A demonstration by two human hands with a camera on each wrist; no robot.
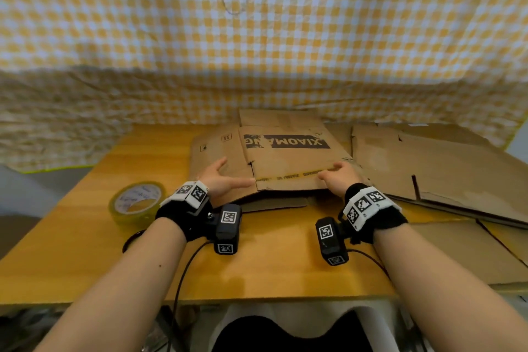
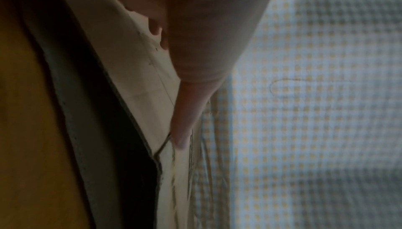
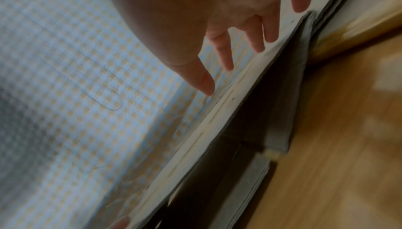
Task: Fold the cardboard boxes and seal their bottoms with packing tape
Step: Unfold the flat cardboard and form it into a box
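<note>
A flattened brown cardboard box (image 1: 285, 157) with upside-down black "XIAOMANG" print lies in the middle of the wooden table (image 1: 257, 271). Its near edge stands slightly off the table, leaving a dark gap beneath. My left hand (image 1: 228, 176) lies flat on the box's left panel with fingers spread. The left thumb (image 2: 185, 121) points along the flap (image 2: 135, 78). My right hand (image 1: 331, 171) is over the flap's right near corner, its fingers (image 3: 226, 55) straight and spread just above the cardboard (image 3: 195, 143). Neither hand grips anything. A roll of clear packing tape (image 1: 137, 203) lies left of my left wrist.
More flattened cardboard sheets (image 1: 428, 168) are stacked on the right side of the table, reaching its right edge. A yellow-and-white checked cloth (image 1: 257, 37) hangs behind and drapes down to the table's far edge. Cables run from both wrist cameras over the table's near edge.
</note>
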